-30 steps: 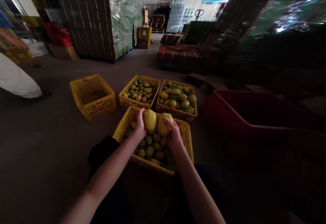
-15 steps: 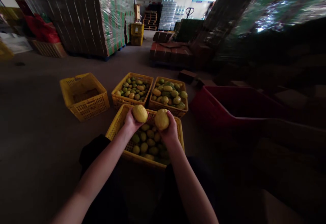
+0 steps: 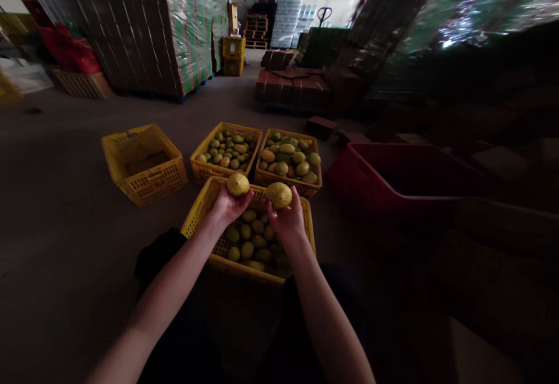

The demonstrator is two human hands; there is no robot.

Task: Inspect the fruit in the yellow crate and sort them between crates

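Head view, red tub (image 3: 375, 166), empty yellow crate (image 3: 144, 163)

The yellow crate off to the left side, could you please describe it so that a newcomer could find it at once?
Start at the tall wrapped pallet stack at the back left and come down to the row of three yellow crates on the floor. The leftmost yellow crate stands apart at an angle. Unlike its two neighbours, it shows no fruit inside.

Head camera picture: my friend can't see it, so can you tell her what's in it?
A person's left hand and right hand each hold a yellow fruit above a yellow crate of fruit. Beyond it on the warehouse floor stand two more fruit-filled crates, another yellow crate and a red bin.
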